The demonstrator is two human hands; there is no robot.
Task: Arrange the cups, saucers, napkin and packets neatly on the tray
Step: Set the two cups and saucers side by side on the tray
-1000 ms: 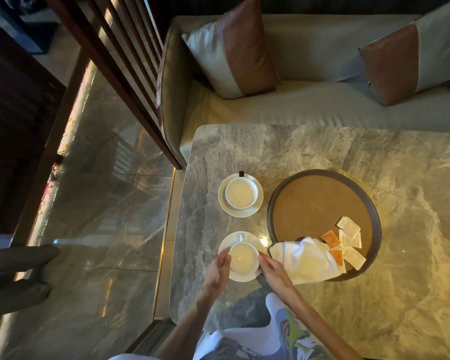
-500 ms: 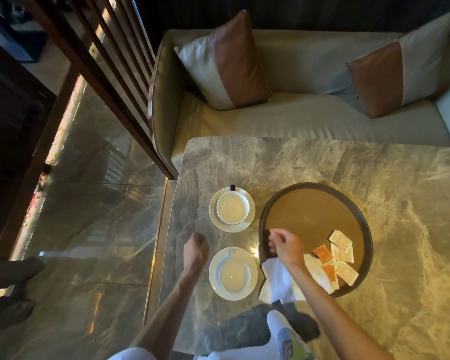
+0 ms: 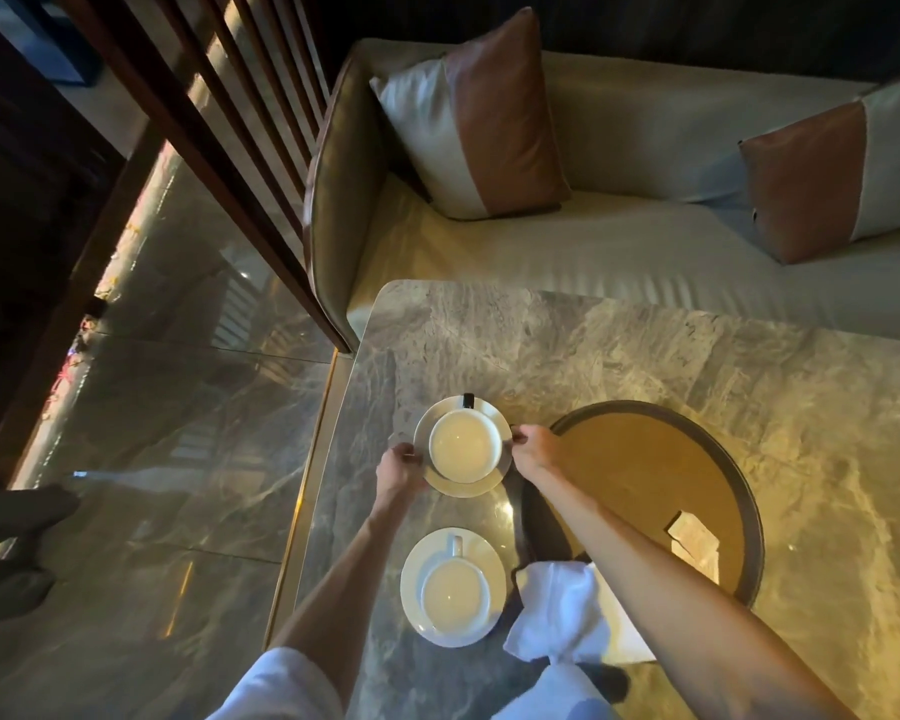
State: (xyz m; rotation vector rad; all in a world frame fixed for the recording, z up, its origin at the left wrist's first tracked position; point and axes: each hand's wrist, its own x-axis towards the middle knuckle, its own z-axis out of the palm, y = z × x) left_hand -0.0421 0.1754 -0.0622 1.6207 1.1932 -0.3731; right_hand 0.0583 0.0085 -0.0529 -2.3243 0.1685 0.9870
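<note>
Two white cups on white saucers stand on the marble table left of a round brown tray (image 3: 645, 459). My left hand (image 3: 404, 462) grips the left rim of the far saucer (image 3: 463, 488), and my right hand (image 3: 533, 449) grips its right rim; the far cup (image 3: 464, 445) sits on it. The near cup (image 3: 454, 589) rests on its saucer (image 3: 484, 550), untouched. A white napkin (image 3: 559, 610) lies crumpled over the tray's near-left edge. Pale packets (image 3: 694, 540) lie on the tray; my right forearm hides the others.
The marble table (image 3: 645, 350) ends at its left edge just beyond the saucers. A beige sofa (image 3: 619, 241) with two brown-and-white cushions stands behind it. Slanted dark wooden bars (image 3: 219, 148) rise at the left over a glossy floor.
Both hands have moved from the near cup and the napkin up to the far saucer and now grip its two sides. The napkin stays draped over the tray's edge.
</note>
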